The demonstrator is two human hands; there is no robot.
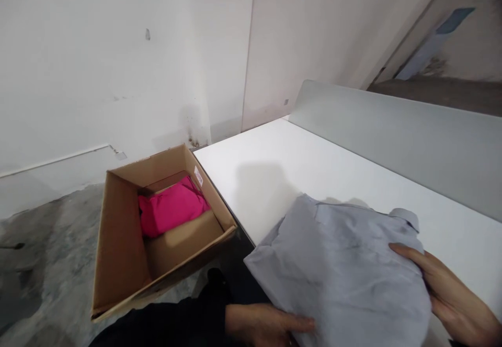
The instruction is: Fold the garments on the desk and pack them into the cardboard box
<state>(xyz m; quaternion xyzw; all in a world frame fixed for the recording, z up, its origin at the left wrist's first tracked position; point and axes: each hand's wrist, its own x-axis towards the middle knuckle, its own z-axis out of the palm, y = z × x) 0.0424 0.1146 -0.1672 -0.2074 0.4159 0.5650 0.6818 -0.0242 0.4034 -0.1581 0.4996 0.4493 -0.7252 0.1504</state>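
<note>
A folded light grey-blue shirt point(341, 273) with its collar at the far right lies at the near edge of the white table point(298, 164), partly overhanging it. My left hand point(266, 323) grips the shirt's lower left edge, fingers tucked under it. My right hand point(451, 289) lies on the shirt's right side below the collar, fingers stretched flat against the cloth.
An open cardboard box point(121, 232) stands on the grey floor left of the table, with a folded pink garment point(172, 208) inside. A grey partition panel point(403, 132) runs along the table's far side. White walls stand behind.
</note>
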